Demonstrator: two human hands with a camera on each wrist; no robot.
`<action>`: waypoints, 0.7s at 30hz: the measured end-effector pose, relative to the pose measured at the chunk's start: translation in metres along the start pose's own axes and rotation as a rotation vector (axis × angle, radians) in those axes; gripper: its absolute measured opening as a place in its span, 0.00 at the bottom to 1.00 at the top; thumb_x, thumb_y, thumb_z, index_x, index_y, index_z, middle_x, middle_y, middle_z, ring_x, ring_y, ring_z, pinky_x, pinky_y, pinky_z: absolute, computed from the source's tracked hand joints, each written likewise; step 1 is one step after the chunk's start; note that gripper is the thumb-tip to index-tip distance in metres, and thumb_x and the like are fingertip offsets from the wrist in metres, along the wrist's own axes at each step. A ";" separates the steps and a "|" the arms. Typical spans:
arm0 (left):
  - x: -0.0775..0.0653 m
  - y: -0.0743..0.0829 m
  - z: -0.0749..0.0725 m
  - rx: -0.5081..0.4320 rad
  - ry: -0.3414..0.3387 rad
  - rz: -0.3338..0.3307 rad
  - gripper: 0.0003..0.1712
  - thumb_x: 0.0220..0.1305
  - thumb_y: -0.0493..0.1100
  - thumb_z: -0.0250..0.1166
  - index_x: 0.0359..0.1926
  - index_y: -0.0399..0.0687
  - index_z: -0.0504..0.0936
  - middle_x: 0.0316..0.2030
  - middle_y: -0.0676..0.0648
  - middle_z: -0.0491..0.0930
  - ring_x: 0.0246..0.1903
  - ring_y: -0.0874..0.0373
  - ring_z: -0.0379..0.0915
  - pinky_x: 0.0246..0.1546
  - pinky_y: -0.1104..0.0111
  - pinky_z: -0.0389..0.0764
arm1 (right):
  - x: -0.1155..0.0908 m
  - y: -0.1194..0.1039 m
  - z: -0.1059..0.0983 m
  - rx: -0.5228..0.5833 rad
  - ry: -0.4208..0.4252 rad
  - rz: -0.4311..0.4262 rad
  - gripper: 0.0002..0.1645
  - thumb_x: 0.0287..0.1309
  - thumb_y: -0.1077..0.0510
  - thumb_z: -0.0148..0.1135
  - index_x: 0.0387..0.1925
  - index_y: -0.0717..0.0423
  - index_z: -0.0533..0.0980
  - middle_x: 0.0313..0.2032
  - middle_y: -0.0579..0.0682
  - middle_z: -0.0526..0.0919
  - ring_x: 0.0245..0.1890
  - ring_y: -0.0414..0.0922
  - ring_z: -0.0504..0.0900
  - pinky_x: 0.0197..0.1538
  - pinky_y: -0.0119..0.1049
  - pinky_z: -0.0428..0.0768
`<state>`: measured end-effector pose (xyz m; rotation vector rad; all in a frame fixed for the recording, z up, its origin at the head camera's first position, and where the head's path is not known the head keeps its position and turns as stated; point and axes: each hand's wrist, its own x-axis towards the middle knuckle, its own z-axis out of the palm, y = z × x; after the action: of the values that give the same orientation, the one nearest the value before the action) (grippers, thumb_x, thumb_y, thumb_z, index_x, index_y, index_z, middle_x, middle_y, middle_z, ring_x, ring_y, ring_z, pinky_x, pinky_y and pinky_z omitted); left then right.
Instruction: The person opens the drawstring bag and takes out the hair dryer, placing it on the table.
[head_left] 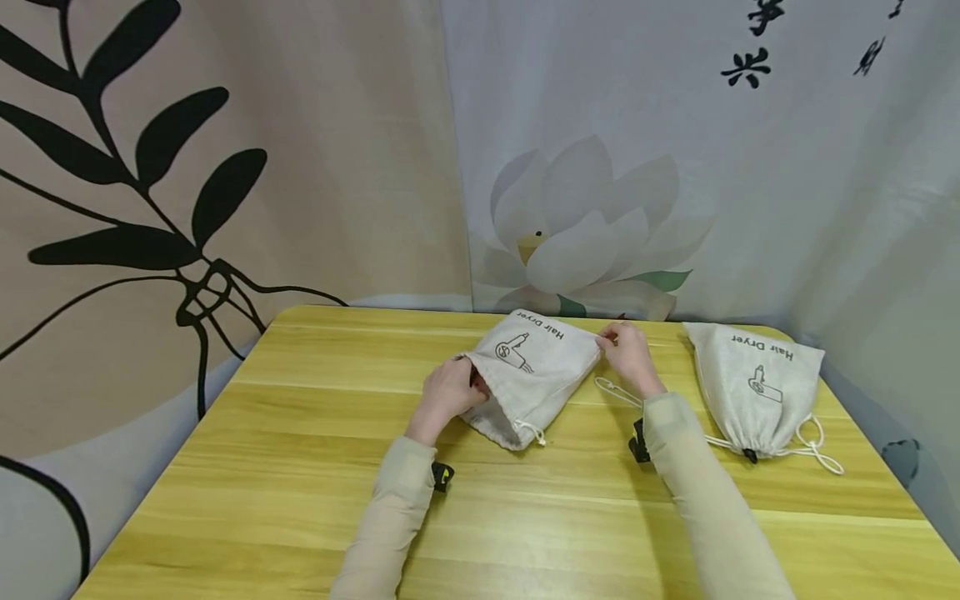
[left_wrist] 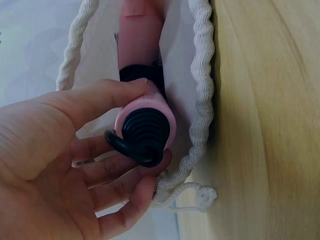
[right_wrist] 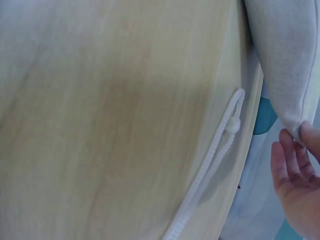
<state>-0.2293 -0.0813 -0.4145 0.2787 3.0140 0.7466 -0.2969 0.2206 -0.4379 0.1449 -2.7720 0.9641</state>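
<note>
A pale cloth drawstring bag printed "Hair Dryer" lies on the table, its mouth gaping toward me. My left hand reaches in at the mouth. In the left wrist view, its thumb and fingers grip the end of a pink hair dryer, where a black ribbed cord sleeve sticks out. The dryer's far part is hidden inside the bag. With thumb and fingertips, my right hand pinches a bottom corner of the same bag; the right wrist view shows this hand at the cloth's tip.
On the right, a second "Hair Dryer" bag lies with its neck drawn in by a black toggle. One white cord loop runs beneath my right forearm. Behind the wooden table hangs a printed curtain.
</note>
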 end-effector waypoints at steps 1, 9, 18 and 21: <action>-0.001 0.000 -0.001 0.005 -0.006 0.003 0.12 0.49 0.43 0.70 0.29 0.46 0.75 0.28 0.47 0.76 0.24 0.54 0.70 0.22 0.67 0.69 | 0.000 -0.001 -0.001 -0.001 0.003 0.002 0.11 0.64 0.60 0.56 0.37 0.65 0.79 0.38 0.62 0.81 0.35 0.53 0.78 0.36 0.39 0.76; -0.005 -0.003 -0.008 0.023 -0.039 0.066 0.15 0.47 0.42 0.68 0.36 0.43 0.76 0.33 0.45 0.79 0.31 0.52 0.72 0.32 0.61 0.76 | -0.003 0.000 -0.007 0.025 0.031 0.012 0.09 0.64 0.61 0.56 0.37 0.65 0.79 0.35 0.62 0.82 0.32 0.51 0.79 0.32 0.35 0.75; -0.008 -0.010 -0.019 -0.025 -0.146 0.092 0.22 0.46 0.46 0.74 0.40 0.45 0.76 0.35 0.47 0.79 0.34 0.55 0.73 0.33 0.65 0.74 | -0.006 0.005 -0.014 0.040 0.074 -0.029 0.08 0.61 0.64 0.57 0.34 0.67 0.79 0.33 0.63 0.82 0.31 0.53 0.79 0.31 0.34 0.75; -0.010 -0.013 -0.022 -0.056 -0.171 0.092 0.23 0.44 0.45 0.76 0.40 0.45 0.76 0.33 0.47 0.78 0.32 0.57 0.71 0.31 0.68 0.71 | -0.009 0.006 -0.017 0.067 0.095 -0.038 0.07 0.60 0.64 0.59 0.32 0.66 0.79 0.30 0.61 0.81 0.28 0.50 0.79 0.29 0.33 0.74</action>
<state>-0.2236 -0.1047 -0.4015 0.4576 2.8307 0.7698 -0.2866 0.2362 -0.4306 0.1568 -2.6426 1.0272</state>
